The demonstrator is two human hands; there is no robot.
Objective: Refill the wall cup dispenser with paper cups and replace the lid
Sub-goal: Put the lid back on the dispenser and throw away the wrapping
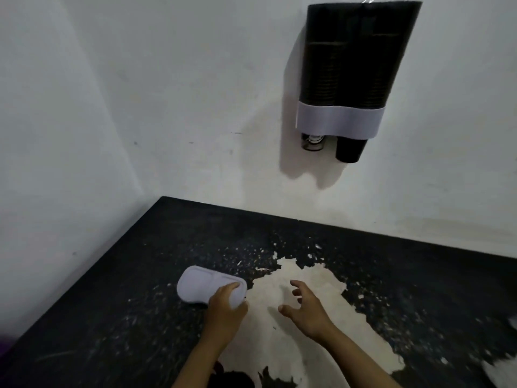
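The wall cup dispenser hangs on the white wall at upper right: two dark tubes with stacked cups showing inside and a white band at the bottom. A black cup pokes out below the right tube. The dispenser's top has no lid on it. The white oval lid lies flat on the black table. My left hand rests on the lid's right end, fingers curled over its edge. Just right of it, my right hand hovers above the table with fingers spread and nothing in it.
The black table has a large worn pale patch under my hands and stands in a corner, walls to the left and behind. A small spring-like part shows beneath the left tube.
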